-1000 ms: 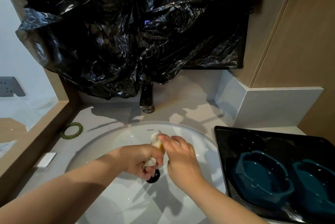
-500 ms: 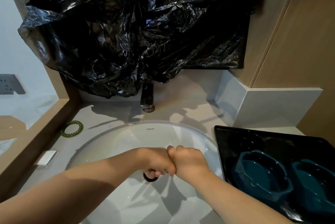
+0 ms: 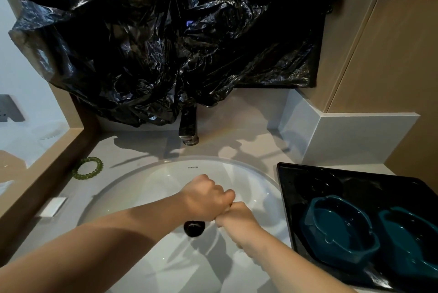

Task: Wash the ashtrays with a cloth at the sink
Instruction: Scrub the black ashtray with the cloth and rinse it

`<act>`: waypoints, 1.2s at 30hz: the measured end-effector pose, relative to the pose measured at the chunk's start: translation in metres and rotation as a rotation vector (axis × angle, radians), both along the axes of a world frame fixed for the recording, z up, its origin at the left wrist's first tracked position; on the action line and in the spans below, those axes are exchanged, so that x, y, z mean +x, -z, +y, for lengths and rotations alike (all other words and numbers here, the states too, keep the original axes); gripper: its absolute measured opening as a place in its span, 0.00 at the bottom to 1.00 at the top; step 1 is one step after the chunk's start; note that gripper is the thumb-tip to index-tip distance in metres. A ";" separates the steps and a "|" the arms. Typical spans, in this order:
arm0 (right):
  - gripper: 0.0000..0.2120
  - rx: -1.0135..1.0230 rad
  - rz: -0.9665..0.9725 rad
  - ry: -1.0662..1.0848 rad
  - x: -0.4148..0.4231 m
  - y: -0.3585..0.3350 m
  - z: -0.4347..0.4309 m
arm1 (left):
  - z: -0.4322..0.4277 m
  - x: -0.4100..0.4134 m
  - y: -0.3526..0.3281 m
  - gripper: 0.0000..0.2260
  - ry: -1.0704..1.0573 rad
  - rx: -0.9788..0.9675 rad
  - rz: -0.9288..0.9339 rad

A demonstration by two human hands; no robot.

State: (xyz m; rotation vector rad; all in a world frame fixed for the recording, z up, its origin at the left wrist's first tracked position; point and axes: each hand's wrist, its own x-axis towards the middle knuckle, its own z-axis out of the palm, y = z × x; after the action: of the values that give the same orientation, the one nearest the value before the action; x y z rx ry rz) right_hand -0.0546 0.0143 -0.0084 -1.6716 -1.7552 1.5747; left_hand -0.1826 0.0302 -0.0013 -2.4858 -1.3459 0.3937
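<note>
Both hands are over the white sink (image 3: 163, 175), just above the dark drain (image 3: 193, 228). The left hand (image 3: 205, 198) is closed into a tight fist, with the back of the hand facing up. The right hand (image 3: 237, 220) is also a tight fist, and it is pressed against the left one, knuckles to knuckles. All the fingers are curled inward, so the inside of each fist is hidden, and I cannot tell if they hold something or not. Both forearms are bare and reach in from the bottom edge of the view.

The two ashtrays are not in the sink. They stand side by side in a black tray (image 3: 308, 174) on the worktop (image 3: 237, 141), to the right of the basin and touching its edge. The nearer ashtray (image 3: 339, 228) is dark teal with a notched rim, and the second ashtray (image 3: 412, 238) (the same colour, partly cut off by the frame) is just beside it on the right. Both look wet and shiny.

Behind the basin stands a metal faucet (image 3: 189, 127), and its upper part is covered by a big crumpled black plastic bag (image 3: 166, 44) hanging on the wall. On the left of the worktop lies a green beaded ring (image 3: 87, 167), and nearer to the person there is a small white block (image 3: 52, 206).
</note>
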 end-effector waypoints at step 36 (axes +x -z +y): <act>0.13 0.640 0.341 0.120 0.007 -0.043 0.032 | -0.018 -0.012 -0.046 0.08 -0.660 -0.355 -2.133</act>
State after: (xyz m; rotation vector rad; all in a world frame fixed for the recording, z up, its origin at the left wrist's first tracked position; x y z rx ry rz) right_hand -0.0476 0.0462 0.0342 -1.1026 -1.6899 1.0096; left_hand -0.1942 0.0124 0.0448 -1.8339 -2.5482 -2.7582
